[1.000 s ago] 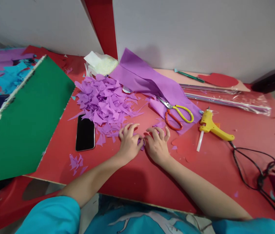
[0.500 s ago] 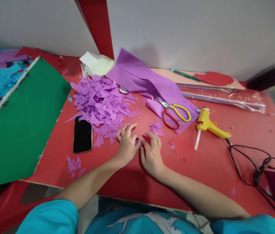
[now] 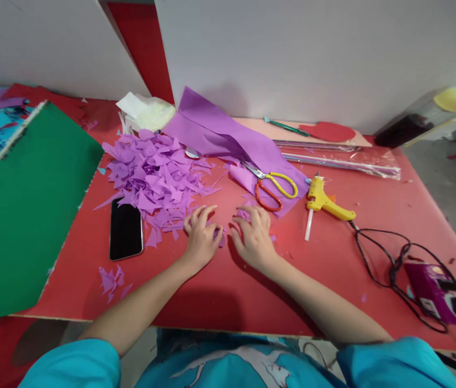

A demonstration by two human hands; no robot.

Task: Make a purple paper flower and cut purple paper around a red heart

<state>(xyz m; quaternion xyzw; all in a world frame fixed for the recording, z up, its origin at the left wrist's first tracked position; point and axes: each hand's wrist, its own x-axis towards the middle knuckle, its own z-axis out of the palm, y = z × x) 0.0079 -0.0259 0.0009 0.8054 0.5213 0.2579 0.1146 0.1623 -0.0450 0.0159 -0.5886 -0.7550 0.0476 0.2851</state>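
Our left hand (image 3: 202, 238) pinches a purple scrap (image 3: 222, 241) over the red table (image 3: 220, 293); it should be light, soft, easily creased, best held by an edge. Our right hand (image 3: 255, 237) curls at a second scrap (image 3: 243, 214); whether gripping, we cannot tell.

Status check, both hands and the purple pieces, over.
Left hand pinching a purple piece. Right hand loosely curled over another purple piece. Scissors lie just beyond right hand.
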